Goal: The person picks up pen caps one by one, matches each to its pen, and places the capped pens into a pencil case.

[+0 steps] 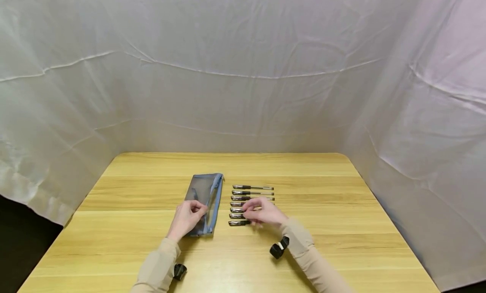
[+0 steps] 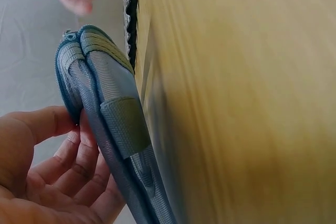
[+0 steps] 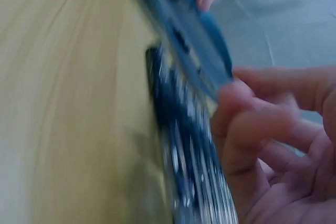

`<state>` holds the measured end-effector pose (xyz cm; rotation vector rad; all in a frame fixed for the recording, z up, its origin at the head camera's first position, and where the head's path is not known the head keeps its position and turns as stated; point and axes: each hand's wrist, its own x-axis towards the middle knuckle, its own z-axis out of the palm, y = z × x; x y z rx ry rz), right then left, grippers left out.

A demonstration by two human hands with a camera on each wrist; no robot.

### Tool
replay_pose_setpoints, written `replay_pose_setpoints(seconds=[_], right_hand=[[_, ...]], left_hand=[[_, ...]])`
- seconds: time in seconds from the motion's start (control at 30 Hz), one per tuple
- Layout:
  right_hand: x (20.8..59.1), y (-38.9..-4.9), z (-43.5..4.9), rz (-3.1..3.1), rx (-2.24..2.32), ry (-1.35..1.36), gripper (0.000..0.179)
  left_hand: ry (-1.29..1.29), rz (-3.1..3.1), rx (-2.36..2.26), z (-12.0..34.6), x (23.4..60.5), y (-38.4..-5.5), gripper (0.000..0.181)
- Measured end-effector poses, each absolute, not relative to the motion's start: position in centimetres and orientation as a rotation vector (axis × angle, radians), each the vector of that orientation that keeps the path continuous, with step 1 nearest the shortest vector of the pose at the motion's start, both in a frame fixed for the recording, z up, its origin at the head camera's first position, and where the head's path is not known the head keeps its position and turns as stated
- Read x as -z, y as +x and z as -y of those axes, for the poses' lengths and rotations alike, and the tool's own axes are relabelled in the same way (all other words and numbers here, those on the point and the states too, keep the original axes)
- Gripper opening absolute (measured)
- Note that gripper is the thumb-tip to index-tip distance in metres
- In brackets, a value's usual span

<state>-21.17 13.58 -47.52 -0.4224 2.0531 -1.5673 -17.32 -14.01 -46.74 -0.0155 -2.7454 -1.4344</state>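
A blue mesh zipper pouch [image 1: 203, 185] lies on the table, its zipper side to the right and its mouth spread apart. My left hand [image 1: 187, 217] pinches the pouch's edge between thumb and fingers. In the left wrist view that hand [image 2: 68, 166] grips beside the zipper, and a fabric tab [image 2: 125, 127] shows on the pouch's end. Right of the pouch, several black-capped gel pens [image 1: 243, 193] lie in a neat column. Over the nearer pens hovers my right hand [image 1: 263, 212], fingers loosely bent with nothing between them. The right wrist view is blurred, with the pens [image 3: 186, 129] beside the fingers.
The wooden table [image 1: 326, 191] extends around the pouch and pens. Pale grey cloth [image 1: 243, 103] hangs behind the table and on both sides. A black wrist camera [image 1: 279, 247] is strapped to the right sleeve, another [image 1: 180, 271] to the left.
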Motion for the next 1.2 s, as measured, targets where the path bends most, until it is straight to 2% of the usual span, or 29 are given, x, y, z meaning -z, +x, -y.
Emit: replay_pose_setpoints(seconds=[0.23,0.43,1.2], right_hand=[[47.8,-21.0,-17.1,-2.411,1.288,-0.652,0.019],[47.6,-20.8,-18.4,-2.483,1.134,-0.672,0.012],[48.7,-21.0,-18.6,-2.61,1.023,-0.744,0.013]], left_hand=[[-0.014,2.751,1.418,13.8,46.7,-17.4,0.01],[-0.017,2.749,1.413,13.8,46.9,-17.4,0.01],[-0.033,2.742,1.408,13.6,47.1,-17.7,0.009]])
